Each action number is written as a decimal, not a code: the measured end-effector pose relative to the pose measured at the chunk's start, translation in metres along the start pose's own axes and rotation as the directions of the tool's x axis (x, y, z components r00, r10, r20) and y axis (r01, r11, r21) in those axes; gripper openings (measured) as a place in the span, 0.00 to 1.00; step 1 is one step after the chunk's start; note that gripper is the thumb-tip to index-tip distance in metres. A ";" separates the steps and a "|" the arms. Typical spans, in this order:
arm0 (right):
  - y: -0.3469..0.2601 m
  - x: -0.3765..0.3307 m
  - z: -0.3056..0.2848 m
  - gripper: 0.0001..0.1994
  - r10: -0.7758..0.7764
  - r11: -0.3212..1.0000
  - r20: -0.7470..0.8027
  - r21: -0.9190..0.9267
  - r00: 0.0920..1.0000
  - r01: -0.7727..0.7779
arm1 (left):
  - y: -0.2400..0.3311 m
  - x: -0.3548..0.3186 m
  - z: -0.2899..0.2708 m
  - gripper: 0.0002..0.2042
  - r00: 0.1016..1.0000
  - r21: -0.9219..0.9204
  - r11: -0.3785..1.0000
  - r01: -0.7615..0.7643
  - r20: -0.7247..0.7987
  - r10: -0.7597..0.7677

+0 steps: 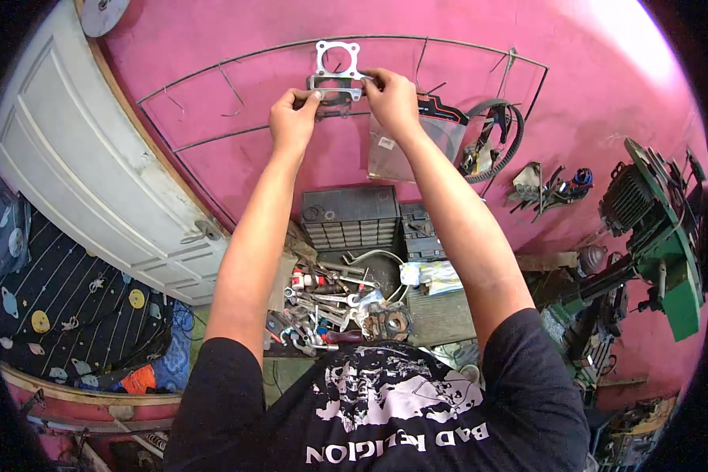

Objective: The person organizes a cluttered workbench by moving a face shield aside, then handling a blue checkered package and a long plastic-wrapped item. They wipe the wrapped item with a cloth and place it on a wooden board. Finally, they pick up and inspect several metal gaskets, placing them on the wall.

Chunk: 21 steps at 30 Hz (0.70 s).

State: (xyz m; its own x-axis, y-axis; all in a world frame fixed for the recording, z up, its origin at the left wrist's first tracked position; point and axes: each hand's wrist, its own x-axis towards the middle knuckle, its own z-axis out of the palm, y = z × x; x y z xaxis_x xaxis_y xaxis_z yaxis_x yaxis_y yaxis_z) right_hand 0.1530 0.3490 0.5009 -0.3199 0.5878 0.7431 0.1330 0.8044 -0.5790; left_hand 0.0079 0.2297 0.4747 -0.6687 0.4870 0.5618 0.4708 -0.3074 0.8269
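Note:
Both my arms reach up toward the pink wall, and my hands hold a silver engine gasket (338,76) upright by its lower part. It has one large round opening and a squarer opening below. My left hand (293,122) pinches the lower left corner between thumb and fingers. At the right side, my right hand (393,102) grips the edge just under the ring. Behind the gasket hang darker gaskets (334,102), partly covered by it, at the wire rack (267,52) on the wall.
A clear plastic packet (393,153) and a black belt (519,138) hang to the right. Below stands a black drawer cabinet (350,206), with several wrenches (334,299) and loose parts before it. A green machine (676,275) stands at right, a white door (79,141) at left.

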 end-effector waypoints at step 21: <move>0.137 -0.444 -0.043 0.29 0.642 0.766 0.670 -0.585 0.372 -0.269 | -0.205 -0.399 -0.026 0.25 0.603 0.536 0.837 0.114 0.632 -0.487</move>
State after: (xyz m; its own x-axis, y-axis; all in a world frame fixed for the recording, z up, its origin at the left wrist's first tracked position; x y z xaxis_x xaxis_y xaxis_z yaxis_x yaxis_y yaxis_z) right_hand 0.3539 0.2023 0.1058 -0.6621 0.6776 -0.3200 0.7362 0.5084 -0.4468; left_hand 0.1636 0.0768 0.0819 -0.2684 0.9601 -0.0788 0.6262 0.2361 0.7430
